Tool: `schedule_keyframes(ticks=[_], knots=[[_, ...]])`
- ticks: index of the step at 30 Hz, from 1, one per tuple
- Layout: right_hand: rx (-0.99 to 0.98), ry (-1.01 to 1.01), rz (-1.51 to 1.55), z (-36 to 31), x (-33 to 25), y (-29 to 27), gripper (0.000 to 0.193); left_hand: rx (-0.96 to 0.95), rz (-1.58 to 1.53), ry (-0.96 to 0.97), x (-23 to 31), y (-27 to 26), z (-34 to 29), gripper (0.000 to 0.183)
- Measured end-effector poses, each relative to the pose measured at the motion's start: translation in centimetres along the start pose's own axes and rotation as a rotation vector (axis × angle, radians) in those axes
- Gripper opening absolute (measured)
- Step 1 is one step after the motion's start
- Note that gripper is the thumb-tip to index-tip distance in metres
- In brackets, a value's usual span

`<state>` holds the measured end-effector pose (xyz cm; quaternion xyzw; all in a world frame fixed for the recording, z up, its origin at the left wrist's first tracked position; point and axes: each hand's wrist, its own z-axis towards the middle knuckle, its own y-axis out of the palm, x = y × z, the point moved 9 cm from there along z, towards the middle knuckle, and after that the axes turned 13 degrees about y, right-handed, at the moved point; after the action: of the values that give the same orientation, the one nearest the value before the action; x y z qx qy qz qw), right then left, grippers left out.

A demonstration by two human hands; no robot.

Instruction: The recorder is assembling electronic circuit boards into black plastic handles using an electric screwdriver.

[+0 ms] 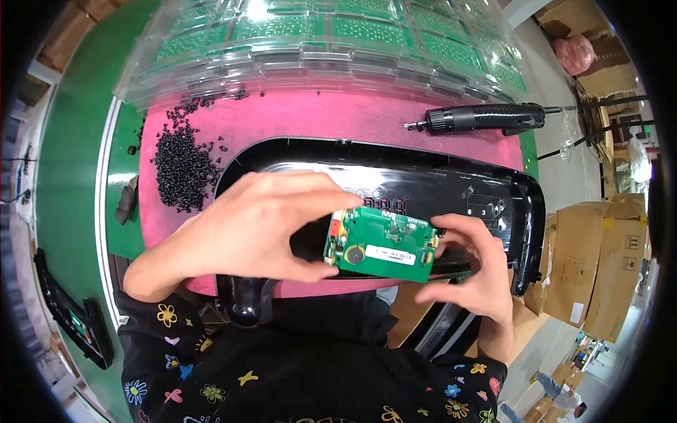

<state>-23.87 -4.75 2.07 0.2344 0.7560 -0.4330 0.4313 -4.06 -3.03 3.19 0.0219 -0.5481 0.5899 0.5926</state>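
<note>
A green circuit board with a white label, a round dark part and a red connector is held above a glossy black plastic housing. My left hand grips the board's left end, fingers at the upper edge and thumb at the lower corner. Around the board's right end curves my right hand; its fingertips are at the upper right corner, while the thumb stands apart below. Whether those fingertips touch the board I cannot tell. The housing lies on a pink mat, partly hidden by my hands and the board.
Black screws lie heaped on the mat's left. A black electric screwdriver rests at the far right, its cable running right. Clear trays of green boards stand behind. Another black housing lies far left; cardboard boxes stand at right.
</note>
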Motion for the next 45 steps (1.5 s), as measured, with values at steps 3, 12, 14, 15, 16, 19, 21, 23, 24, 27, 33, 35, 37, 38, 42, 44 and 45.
schedule_keyframes(ticks=[3,12,14,15,16,19,21,23,24,27,33,35,37,38,42,44,45], knots=[[0.096,-0.123,-0.186,1.4,0.6,-0.4,0.062,-0.014,0.071,0.007,-0.7,0.1,0.4,0.062],[0.147,-0.184,-0.259,3.8,0.8,-0.1,0.054,-0.070,0.257,-0.173,-2.6,0.3,0.3,0.061],[0.141,-0.191,-0.272,3.9,0.7,0.0,0.054,-0.085,0.262,-0.186,-2.6,0.5,0.3,0.061],[0.137,-0.189,-0.268,4.0,0.8,0.0,0.054,-0.098,0.269,-0.193,-2.7,0.6,0.3,0.062],[0.144,-0.198,-0.278,3.9,0.7,0.0,0.054,-0.100,0.267,-0.194,-2.6,0.6,0.3,0.062],[0.155,-0.204,-0.286,3.7,0.7,0.0,0.054,-0.102,0.278,-0.192,-2.6,0.6,0.3,0.062],[0.158,-0.205,-0.282,3.9,0.8,0.3,0.054,-0.094,0.293,-0.171,-2.7,0.7,0.2,0.062],[0.155,-0.196,-0.286,3.9,1.0,0.3,0.054,-0.097,0.295,-0.175,-2.7,0.8,0.1,0.062],[0.153,-0.196,-0.285,4.0,1.0,0.3,0.054,-0.100,0.299,-0.177,-2.7,0.8,0.1,0.062],[0.160,-0.192,-0.293,3.7,0.9,0.1,0.053,-0.108,0.302,-0.153,-2.5,1.0,0.3,0.063],[0.153,-0.218,-0.345,3.5,0.5,0.6,0.062,-0.128,0.332,-0.129,-2.4,1.1,0.0,0.067],[0.119,-0.052,-0.174,3.7,0.5,0.0,0.074,-0.088,0.328,-0.129,-2.4,0.8,-0.4,0.068],[0.276,-0.097,-0.193,3.6,-1.0,-3.0,0.070,0.043,0.271,-0.111,-2.0,-0.5,-0.7,0.057],[0.477,-0.178,-0.273,3.4,-1.7,-5.8,0.062,0.049,0.281,-0.119,-1.8,-1.1,-0.9,0.057],[0.824,-0.063,-0.774,5.0,0.3,-14.3,0.050,0.357,0.518,-0.016,-1.0,-6.9,-1.9,0.012],[0.550,0.062,-0.321,8.4,4.2,-16.6,0.043,0.292,0.657,-0.186,-2.4,-9.6,-3.4,0.011],[0.579,0.103,-0.226,8.4,4.4,-17.8,0.042,0.222,0.694,-0.254,-3.6,-10.5,-4.3,0.015]])
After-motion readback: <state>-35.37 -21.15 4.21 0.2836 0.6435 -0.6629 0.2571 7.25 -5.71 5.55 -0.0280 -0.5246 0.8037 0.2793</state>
